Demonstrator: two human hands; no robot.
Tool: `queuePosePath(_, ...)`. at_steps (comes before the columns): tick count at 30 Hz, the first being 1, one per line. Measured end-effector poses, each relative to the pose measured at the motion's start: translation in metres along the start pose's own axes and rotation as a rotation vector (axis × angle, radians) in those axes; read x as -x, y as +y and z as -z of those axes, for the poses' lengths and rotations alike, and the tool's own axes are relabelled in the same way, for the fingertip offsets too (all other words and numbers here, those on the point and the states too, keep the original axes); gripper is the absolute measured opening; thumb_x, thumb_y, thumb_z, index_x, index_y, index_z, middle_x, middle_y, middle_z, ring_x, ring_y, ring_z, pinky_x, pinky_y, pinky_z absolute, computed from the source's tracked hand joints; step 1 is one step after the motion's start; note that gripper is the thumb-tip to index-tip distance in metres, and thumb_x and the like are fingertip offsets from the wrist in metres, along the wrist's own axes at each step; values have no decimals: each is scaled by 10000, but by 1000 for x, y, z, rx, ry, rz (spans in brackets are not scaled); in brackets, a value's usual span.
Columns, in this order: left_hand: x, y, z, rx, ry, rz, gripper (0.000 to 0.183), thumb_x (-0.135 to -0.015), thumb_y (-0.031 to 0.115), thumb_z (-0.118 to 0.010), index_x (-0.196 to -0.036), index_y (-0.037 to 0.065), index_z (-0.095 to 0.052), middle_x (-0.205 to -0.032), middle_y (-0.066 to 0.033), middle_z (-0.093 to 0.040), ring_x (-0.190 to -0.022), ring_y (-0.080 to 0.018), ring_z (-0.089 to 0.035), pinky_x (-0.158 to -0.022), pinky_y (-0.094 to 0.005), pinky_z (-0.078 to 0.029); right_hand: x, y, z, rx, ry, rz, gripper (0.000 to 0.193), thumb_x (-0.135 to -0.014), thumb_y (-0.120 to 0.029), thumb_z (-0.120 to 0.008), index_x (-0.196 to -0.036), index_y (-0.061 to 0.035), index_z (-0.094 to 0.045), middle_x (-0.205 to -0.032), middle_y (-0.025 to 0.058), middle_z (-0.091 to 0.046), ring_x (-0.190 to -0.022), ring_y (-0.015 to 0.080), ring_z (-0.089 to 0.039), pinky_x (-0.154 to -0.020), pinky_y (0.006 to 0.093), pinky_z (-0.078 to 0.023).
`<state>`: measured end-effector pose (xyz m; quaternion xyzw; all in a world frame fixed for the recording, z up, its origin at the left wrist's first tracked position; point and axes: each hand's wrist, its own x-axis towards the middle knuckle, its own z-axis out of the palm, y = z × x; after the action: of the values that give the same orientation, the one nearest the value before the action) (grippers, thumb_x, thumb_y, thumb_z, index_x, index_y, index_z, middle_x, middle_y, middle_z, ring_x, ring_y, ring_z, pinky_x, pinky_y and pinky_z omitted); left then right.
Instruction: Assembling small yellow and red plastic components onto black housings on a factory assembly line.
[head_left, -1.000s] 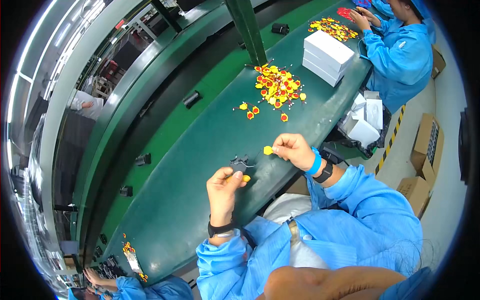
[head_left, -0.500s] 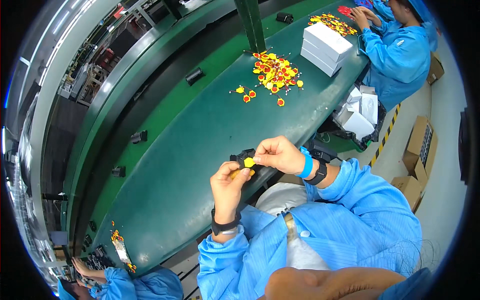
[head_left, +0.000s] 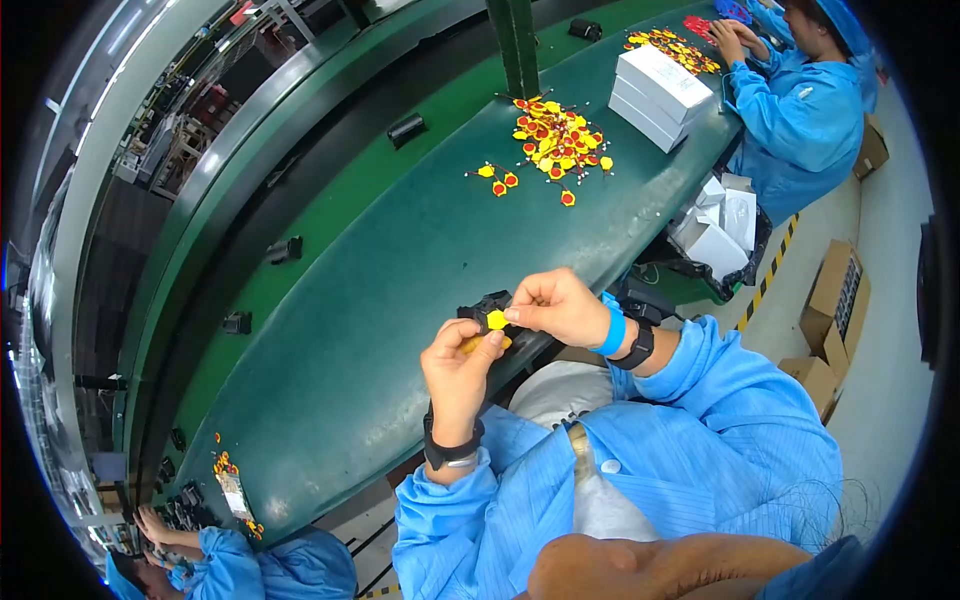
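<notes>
Both hands have come back from the green surface (head_left: 400, 260) and now meet close in front of the chest, where half a second ago they were just closing together and a second ago the right one was still out near a loose yellow piece. Between them sits a small black part (head_left: 484, 306) with a yellow tab (head_left: 496, 319) on it, held above the near edge of the surface. The right hand (head_left: 560, 306) pinches the tab with thumb and forefinger, its grip closed tight on it; the left hand (head_left: 458, 368) comes up from below, fingers curled shut around the black part, with a bit of orange showing under its thumb. Farther out and to the right lies a scattered heap of yellow and red pieces (head_left: 552, 140), a few strays just left of it. Beside the heap, further right, stand stacked white boxes (head_left: 664, 84), and beyond them another person in a blue coat (head_left: 805, 110) works at a second heap. Black clips (head_left: 285, 249) lie along the darker strip on the far left. At the near left corner a third person's hands (head_left: 160, 525) rest by more small parts. Cardboard boxes (head_left: 838, 300) stand on the floor at right.
</notes>
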<state>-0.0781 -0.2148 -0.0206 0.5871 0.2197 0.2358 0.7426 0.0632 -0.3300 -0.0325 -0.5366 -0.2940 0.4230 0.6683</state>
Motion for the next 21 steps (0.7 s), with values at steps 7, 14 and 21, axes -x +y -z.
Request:
queuePosePath(7,1,-3,-4,14,20,-22,105,-796,-104,-660,-857,-79,-578,-903,-61,-529,-744,-154,-638,-700,-260,-562,-3,0,-1,59,22,-18,153,-844,-87,-679,-752,10,-606,-658,-6,-588,-610,39,-495,-519,220,-401)
queuePosePath(14,-1,1,-4,-60,26,-105,91,-789,-118,-646,-834,-81,-576,-900,-71,-533,-759,-155,-632,-693,-260,-554,-7,-3,4,178,9,14,103,-842,-66,-678,-891,-2,-615,-982,56,-607,-764,76,-546,-630,205,-472)
queuePosePath(21,-1,-3,-2,-103,-45,-93,99,-809,-89,-648,-871,-60,-577,-917,-64,-537,-738,-164,-646,-676,-248,-545,-16,-17,13,349,-277,205,137,-836,-66,-676,-912,12,-593,-1221,124,-513,-1007,138,-534,-694,219,-520)
